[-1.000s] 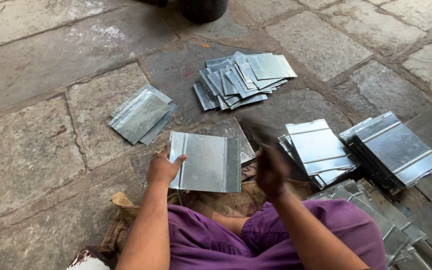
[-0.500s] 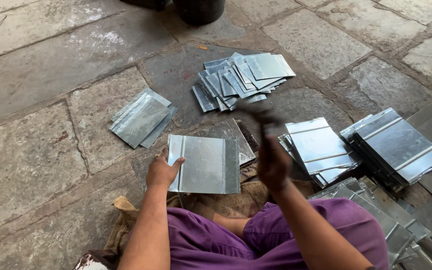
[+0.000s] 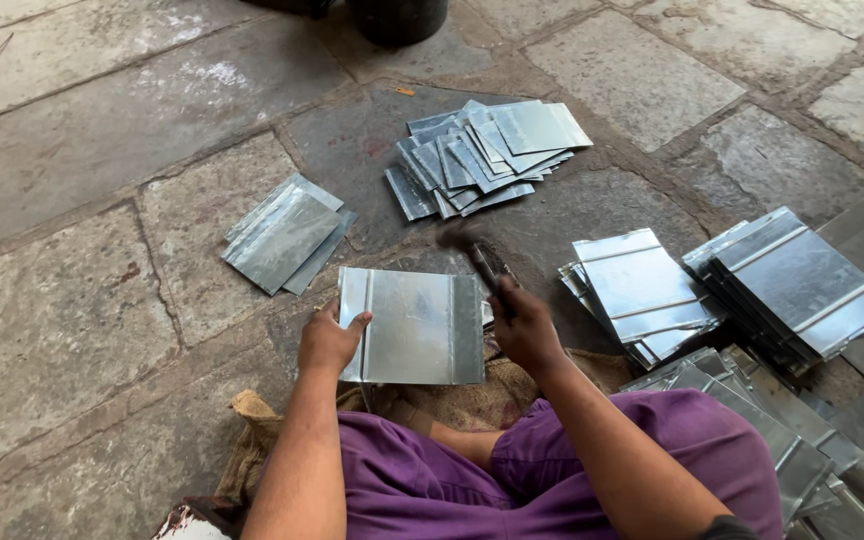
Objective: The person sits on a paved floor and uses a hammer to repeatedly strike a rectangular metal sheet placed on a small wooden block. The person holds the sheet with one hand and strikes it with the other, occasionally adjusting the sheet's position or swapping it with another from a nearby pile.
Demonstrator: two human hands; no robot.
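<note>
Head view: my left hand [image 3: 329, 343] pins the left edge of a folded metal sheet [image 3: 412, 326] lying on the stone floor [image 3: 62, 310] before my knees, thumb on top, fingers curled. My right hand [image 3: 524, 325] is fisted round a hammer [image 3: 476, 256], its blurred head just above the sheet's right edge. Sheet stacks [image 3: 487, 152] lie around.
</note>
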